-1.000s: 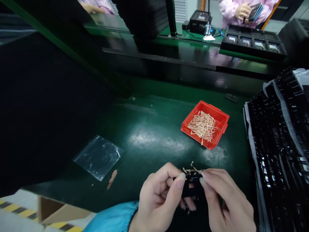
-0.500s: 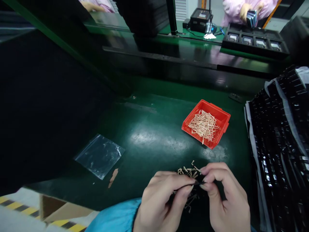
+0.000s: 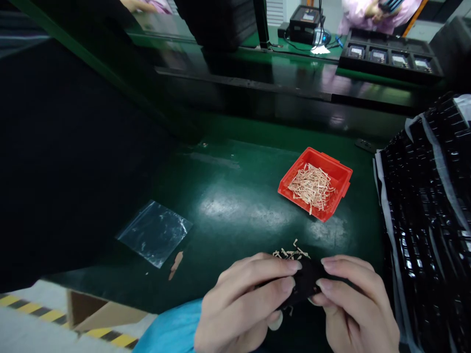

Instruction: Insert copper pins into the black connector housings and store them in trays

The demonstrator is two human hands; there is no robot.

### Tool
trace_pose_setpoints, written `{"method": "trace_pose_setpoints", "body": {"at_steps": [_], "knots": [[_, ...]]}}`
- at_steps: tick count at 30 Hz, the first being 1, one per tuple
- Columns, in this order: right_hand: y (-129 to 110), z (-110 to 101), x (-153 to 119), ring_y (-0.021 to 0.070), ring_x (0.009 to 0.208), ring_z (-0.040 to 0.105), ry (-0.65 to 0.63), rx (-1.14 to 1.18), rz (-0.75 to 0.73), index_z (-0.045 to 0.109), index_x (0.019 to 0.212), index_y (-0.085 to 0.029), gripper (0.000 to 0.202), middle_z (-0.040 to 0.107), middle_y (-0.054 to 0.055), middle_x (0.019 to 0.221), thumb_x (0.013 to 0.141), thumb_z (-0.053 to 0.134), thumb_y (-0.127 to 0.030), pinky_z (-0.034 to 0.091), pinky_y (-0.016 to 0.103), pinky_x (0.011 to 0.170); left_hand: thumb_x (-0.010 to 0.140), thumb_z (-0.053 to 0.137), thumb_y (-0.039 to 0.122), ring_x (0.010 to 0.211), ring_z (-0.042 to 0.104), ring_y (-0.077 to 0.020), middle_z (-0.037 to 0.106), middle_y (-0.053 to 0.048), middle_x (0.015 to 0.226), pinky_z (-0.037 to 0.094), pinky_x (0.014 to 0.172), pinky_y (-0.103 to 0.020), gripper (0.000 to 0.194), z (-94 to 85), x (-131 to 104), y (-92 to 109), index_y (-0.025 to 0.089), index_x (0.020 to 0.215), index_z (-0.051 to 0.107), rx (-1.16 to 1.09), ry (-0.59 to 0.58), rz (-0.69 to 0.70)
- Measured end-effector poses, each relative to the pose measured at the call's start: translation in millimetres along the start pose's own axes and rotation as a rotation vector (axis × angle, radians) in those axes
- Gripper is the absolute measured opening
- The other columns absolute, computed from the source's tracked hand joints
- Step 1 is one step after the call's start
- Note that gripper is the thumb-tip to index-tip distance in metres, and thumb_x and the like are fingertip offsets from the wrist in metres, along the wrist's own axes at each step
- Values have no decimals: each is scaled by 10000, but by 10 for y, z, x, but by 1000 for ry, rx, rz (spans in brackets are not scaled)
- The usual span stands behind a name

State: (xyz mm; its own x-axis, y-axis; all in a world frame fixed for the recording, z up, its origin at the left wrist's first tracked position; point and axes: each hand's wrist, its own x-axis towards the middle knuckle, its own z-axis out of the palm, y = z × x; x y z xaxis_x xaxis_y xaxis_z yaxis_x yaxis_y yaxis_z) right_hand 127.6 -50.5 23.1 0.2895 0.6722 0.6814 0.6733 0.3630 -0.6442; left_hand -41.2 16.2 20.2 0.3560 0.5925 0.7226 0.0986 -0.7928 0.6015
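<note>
Glossy green workbench (image 3: 235, 186).
Lower centre-right: flat black piece (image 3: 307, 280) pinched by left hand (image 3: 246, 299) and right hand (image 3: 362, 301), newly turned broadside, apparently mid-adjustment.

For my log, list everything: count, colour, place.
bench: one, green, centre
bin: one, red, on bench
strips: many, tan, in bin and below
part: one, black, bottom centre
bag: one, clear, bench left
scrap: one, brown, beside bag
stacks: two, black, right and top
tray: one, black, top right
device: one, black, left of tray
dark shape: one, black, left
box: one, brown, bottom left
tape: count unclear, yellow-black, floor
people: two, pink sleeves, top
sleeve: one, blue, bottom
left hand, right hand: one each, bare, on part
</note>
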Motion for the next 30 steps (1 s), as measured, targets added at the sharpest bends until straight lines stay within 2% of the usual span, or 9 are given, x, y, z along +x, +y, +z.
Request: {"method": "trace_pose_setpoints", "body": {"at_steps": [3,6,8,12,16,21,23,26,30], "knots": [[36,-51,41,140,1048,733,-43,-43,-72,704,984,-165,154,717,47,1092,1044,635,-40,698,288,852,1129,641,246,835,843,-194,851,-148,1039,721,681,-256,173,-7,31,-1,116,1098,750,-16,-23,23],[69,-151,103,137,1043,740,-164,-85,-163,717,986,-145,192,726,54,1088,974,651,35,703,264,857,1132,630,255,817,848,-206,859,-149,1026,730,690,-282,178,-11,54,0,124,1134,751,-25,-32,30],[76,-194,127,147,1023,749,-200,-94,-192,728,977,-139,238,738,61,1067,921,653,80,715,271,829,1137,623,269,789,845,-206,863,-149,1011,728,683,-290,186,-6,58,-2,132,1140,749,-22,-33,27],[54,-179,103,155,989,764,-166,11,-76,750,988,-152,321,758,52,1055,863,659,130,729,282,802,1152,600,300,755,835,-183,865,-129,977,713,674,-270,214,21,72,-1,156,1095,747,-38,-14,-18],[11,-107,64,151,860,764,-96,168,81,744,972,-190,345,755,17,938,876,647,127,709,263,651,1161,571,239,809,841,-145,853,-92,989,704,766,-219,227,56,124,46,147,1052,748,-146,-40,-146],[-66,0,115,154,771,717,1,143,72,706,837,-179,360,723,12,830,832,632,173,617,262,522,1163,572,246,791,844,-160,851,-87,948,702,742,-232,243,118,161,121,156,1055,771,-233,-13,-232],[-102,40,148,139,727,691,65,143,67,682,793,-171,355,703,-2,782,799,633,181,593,259,510,1160,580,252,784,846,-167,849,-87,926,703,741,-238,253,139,163,136,155,1045,784,-255,15,-247],[-145,80,166,133,686,676,93,129,46,672,781,-169,352,690,0,762,763,609,177,573,263,495,1151,611,281,765,840,-157,835,-78,898,696,723,-208,259,153,163,143,150,1027,797,-330,11,-321],[-175,101,151,131,642,638,130,74,43,667,765,-175,334,671,3,745,775,589,149,557,303,510,1141,640,316,745,832,-139,830,-62,877,686,721,-176,273,145,164,142,152,994,802,-398,-13,-412]]}}
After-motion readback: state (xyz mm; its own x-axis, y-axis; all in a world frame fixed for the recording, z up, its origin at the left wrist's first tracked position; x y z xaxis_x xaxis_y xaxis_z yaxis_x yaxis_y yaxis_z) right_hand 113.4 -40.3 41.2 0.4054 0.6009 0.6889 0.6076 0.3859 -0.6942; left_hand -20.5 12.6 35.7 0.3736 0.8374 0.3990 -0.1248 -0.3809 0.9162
